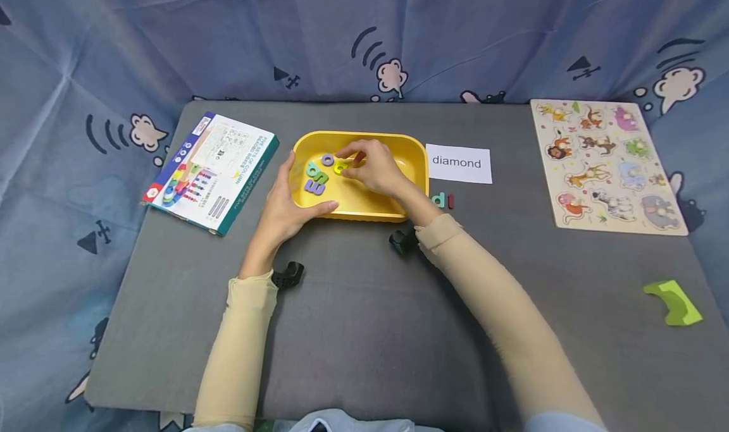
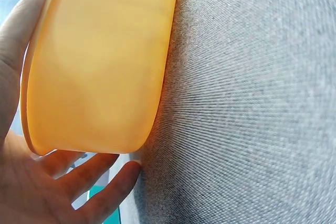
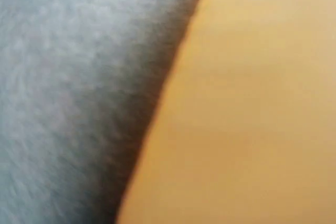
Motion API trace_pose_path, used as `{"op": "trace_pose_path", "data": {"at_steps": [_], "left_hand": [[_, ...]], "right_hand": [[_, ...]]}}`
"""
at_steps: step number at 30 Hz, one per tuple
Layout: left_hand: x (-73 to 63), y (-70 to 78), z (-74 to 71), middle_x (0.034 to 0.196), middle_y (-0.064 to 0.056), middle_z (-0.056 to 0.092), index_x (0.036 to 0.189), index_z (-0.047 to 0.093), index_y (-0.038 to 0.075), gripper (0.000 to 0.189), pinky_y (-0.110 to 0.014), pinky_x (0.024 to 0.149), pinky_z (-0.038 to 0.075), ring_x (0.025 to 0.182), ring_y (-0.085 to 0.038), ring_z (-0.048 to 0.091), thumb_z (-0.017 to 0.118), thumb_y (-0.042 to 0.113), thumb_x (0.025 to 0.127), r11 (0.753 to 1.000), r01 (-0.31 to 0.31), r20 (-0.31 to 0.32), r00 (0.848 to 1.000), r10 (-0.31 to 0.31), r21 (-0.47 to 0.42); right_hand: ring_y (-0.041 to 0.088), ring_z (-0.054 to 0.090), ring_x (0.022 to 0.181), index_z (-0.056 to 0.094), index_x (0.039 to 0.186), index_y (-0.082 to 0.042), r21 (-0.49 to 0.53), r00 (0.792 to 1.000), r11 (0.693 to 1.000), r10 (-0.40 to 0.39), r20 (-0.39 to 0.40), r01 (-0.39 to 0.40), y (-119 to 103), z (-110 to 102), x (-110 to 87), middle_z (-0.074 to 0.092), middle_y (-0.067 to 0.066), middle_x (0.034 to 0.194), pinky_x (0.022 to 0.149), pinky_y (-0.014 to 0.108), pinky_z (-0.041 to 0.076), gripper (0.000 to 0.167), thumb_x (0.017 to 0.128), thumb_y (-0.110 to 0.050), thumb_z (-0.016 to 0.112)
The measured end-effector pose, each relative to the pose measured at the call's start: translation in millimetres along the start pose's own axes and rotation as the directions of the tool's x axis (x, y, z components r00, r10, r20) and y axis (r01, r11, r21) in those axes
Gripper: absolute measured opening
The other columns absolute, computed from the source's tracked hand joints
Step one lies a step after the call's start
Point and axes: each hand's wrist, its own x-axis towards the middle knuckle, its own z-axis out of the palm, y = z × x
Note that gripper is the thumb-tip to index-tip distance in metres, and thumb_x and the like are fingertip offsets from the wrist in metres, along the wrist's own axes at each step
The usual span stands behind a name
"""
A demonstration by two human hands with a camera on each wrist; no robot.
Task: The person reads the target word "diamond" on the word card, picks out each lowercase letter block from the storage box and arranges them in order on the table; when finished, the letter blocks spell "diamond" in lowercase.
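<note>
Yellow tray sits on the table, letters inside. Left hand: spread fingers and thumb grip its left end. Right hand: thumb and index flank a yellow letter; I cannot tell whether they pinch it. Caution: a shallow pinch could drop it; crowding could make fingertips displace the purple o.

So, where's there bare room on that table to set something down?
The grey tabletop is bare between left sleeve and right sleeve, also between the diamond word card and animal puzzle board. It's crowded around the yellow tray: left hand, right hand, loose letters.
</note>
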Motion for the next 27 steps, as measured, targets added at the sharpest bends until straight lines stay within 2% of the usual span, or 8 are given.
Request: {"op": "trace_pose_path", "data": {"at_steps": [6,15,21,27], "left_hand": [[0.1,-0.3,-0.6,0.178,-0.003,0.018,0.172,0.009,0.025,0.129,-0.057,0.129,0.024,0.16,-0.033,0.027,0.094,0.048,0.078,1.0,0.004,0.002,1.0,-0.004,-0.009],[0.4,-1.1,-0.7,0.179,-0.002,0.017,0.172,0.009,0.025,0.13,-0.057,0.129,0.025,0.16,-0.032,0.026,0.094,0.049,0.077,1.0,0.001,0.002,1.0,-0.001,-0.006],[0.3,-0.5,-0.8,0.178,-0.003,0.018,0.172,0.01,0.023,0.129,-0.055,0.129,0.024,0.161,-0.031,0.026,0.095,0.047,0.077,1.0,-0.011,0.0,1.0,0.011,-0.008],[0.5,0.5,-0.5,0.178,-0.003,0.018,0.172,0.01,0.022,0.129,-0.056,0.13,0.023,0.161,-0.032,0.026,0.094,0.046,0.078,1.0,-0.011,0.001,1.0,0.011,-0.006]], "right_hand": [[0.024,0.062,0.095,0.078,0.126,-0.005,0.031,1.0,0.999,0.026,-0.006,-0.026,6,7,7.6,0.075,0.01,0.126,0.082,0.027,0.05,0.034,0.092,-0.003,0.081],[0.021,0.057,0.091,0.077,0.129,-0.008,-0.009,0.999,0.999,0.033,0.034,-0.033,8,11,8.2,0.074,0.009,0.132,0.078,0.026,0.046,0.037,0.092,-0.002,0.081],[0.024,0.059,0.095,0.08,0.12,-0.005,-0.043,1.0,0.999,0.013,0.019,-0.012,8,13,6.7,0.075,0.012,0.12,0.085,0.031,0.049,0.029,0.091,0.0,0.081],[0.026,0.057,0.096,0.081,0.122,-0.006,-0.082,0.999,0.997,-0.008,0.053,0.012,8,13,5.7,0.068,0.015,0.105,0.084,0.032,0.046,0.031,0.091,-0.001,0.081]]}}
